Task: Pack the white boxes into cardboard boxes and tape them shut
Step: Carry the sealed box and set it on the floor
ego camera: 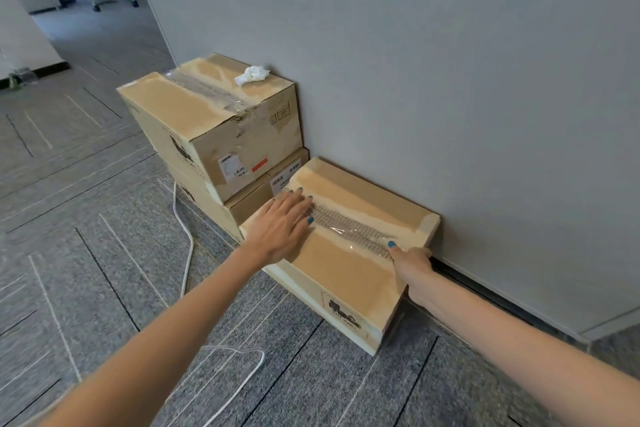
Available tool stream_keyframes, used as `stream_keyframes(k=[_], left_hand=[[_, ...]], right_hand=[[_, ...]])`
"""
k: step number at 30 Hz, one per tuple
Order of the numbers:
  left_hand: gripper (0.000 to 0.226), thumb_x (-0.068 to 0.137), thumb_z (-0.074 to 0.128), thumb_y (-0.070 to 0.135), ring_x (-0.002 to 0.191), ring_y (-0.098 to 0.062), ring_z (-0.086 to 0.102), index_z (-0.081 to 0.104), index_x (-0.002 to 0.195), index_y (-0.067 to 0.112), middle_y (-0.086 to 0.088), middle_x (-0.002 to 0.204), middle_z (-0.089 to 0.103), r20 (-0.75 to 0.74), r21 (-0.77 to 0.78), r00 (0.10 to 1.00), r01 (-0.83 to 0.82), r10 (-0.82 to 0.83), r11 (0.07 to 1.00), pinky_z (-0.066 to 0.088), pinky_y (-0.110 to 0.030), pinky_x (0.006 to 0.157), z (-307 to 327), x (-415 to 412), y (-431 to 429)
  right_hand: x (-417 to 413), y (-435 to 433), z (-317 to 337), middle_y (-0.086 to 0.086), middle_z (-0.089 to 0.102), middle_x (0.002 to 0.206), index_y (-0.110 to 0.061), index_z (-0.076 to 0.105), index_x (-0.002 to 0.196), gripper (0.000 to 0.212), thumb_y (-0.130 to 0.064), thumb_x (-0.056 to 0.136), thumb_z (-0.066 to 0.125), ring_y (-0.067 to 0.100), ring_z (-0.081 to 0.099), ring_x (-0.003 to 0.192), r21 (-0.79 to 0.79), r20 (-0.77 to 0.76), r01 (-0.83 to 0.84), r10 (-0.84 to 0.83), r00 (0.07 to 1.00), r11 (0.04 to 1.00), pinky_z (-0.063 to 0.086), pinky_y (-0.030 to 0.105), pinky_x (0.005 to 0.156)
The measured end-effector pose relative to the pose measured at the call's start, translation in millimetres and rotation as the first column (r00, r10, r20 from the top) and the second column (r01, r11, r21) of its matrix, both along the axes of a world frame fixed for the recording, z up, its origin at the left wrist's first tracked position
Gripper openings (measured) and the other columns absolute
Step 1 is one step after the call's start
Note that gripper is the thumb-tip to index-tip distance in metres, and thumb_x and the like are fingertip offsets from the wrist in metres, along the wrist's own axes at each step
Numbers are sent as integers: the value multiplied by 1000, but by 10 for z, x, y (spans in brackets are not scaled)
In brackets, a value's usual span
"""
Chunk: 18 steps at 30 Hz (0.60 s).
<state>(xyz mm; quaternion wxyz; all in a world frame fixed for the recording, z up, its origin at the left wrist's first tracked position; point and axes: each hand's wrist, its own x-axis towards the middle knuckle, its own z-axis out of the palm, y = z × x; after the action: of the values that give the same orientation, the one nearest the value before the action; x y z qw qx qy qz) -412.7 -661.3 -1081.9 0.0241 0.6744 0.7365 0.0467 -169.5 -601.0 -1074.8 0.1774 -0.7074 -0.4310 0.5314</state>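
**packrat22:** so where's it at? The cardboard box (346, 274) sits on the carpet, right up against the wall (450, 62), flaps closed. Can't see any white boxes, I'd guess they're inside.

**tape_dad:** yeah, looks like the smoothing-down stage to me. The clear tape (349, 227) lies along the top seam, and its long axis runs roughly parallel to the wall. Left hand (282, 227) lies flat, fingers straight, pressing on the tape's left end. Right hand (412, 265) is at the opposite end: thumb on top of the tape, fingers hooked over the box's end edge, so it's gripping the box there.

**packrat22:** so which hand does the rubbing?

**tape_dad:** the left, I reckon. The whole strip stretches away from its fingertips toward the right thumb, so one slide along that line covers it while the right one steadies the box. Two stacked boxes (214, 121) sit just beside it on the left, tissue (252, 74) on top, well clear.
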Motion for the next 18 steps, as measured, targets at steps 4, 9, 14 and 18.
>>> stream_keyframes(k=[4,9,14,18], left_hand=[[99,71,-23,75,149,-16,-9,-5,154,25,3,159,-12,-22,-112,1000,-9,7,994,-3,-40,121,-40,-31,5],[88,73,-21,64,147,-17,-16,-14,151,24,1,156,-21,-68,-172,998,-8,-4,985,-6,-41,120,-33,-156,53],[85,76,-18,63,148,-17,-12,-10,153,25,1,160,-14,-61,-153,998,-9,0,988,-2,-44,122,-58,-175,71],[82,82,-11,61,150,-18,4,7,155,28,1,163,4,-54,-97,998,-32,26,995,9,-48,121,-21,-165,78]], right_hand=[[-188,19,23,24,43,138,6,22,135,56,-26,99,52,36,46,122,18,11,-18,18,1000,1000,41,37,88],[-332,50,-4,22,42,140,8,12,142,65,-28,101,48,34,46,123,-5,8,-54,54,998,999,42,34,87],[-145,94,-35,15,54,119,5,29,128,59,-42,97,49,27,54,99,48,63,-270,267,962,962,52,38,79],[85,170,139,0,46,66,-13,45,68,48,-52,96,45,17,49,60,111,439,-627,528,727,771,47,29,59]])
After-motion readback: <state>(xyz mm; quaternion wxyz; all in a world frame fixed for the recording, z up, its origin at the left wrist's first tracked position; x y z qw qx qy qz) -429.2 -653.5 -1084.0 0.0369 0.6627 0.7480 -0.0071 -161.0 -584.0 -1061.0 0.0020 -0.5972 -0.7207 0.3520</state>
